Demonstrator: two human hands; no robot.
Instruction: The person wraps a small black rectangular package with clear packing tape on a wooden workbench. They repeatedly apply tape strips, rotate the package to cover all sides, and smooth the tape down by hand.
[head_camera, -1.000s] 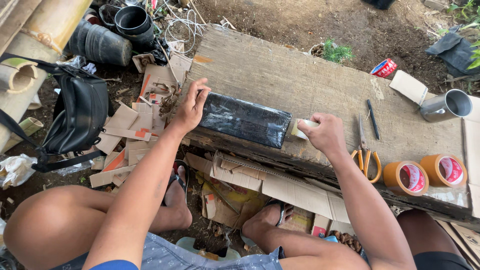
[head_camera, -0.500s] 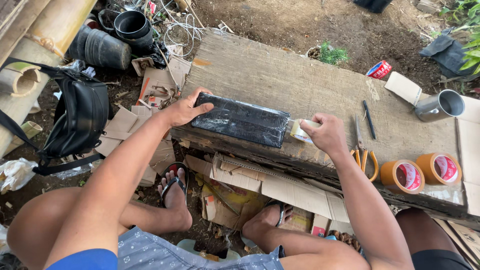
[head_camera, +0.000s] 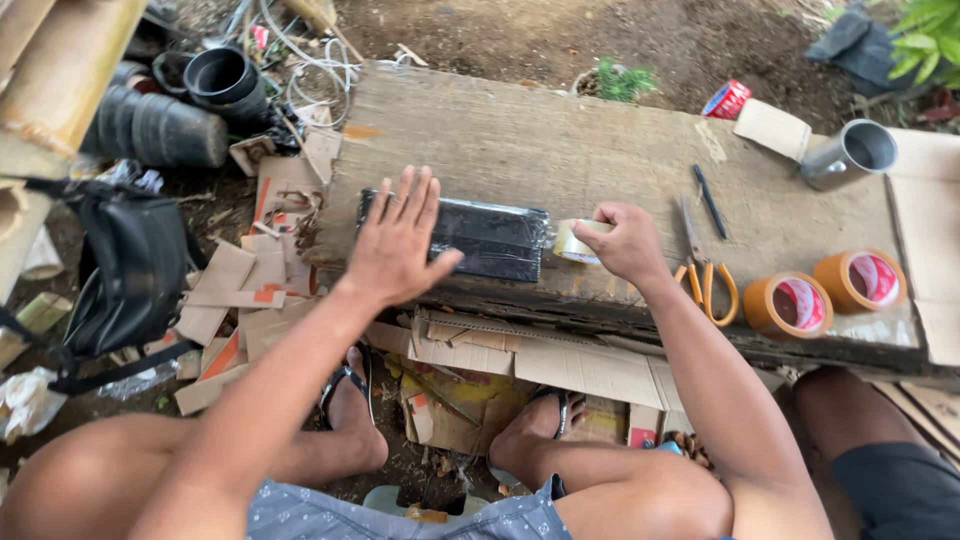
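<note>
The black wrapped bundle lay near the surface's front edge, pinned under the flat, spread left hand. The right hand gripped a tape roll at its end. Slack pressure could probably let tape wrinkle or the bundle slide off the edge.

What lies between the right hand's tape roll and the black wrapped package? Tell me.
Nothing visible. The clear tape roll in the right hand sits right at the end of the black plastic-wrapped package, which the left hand presses flat.
</note>
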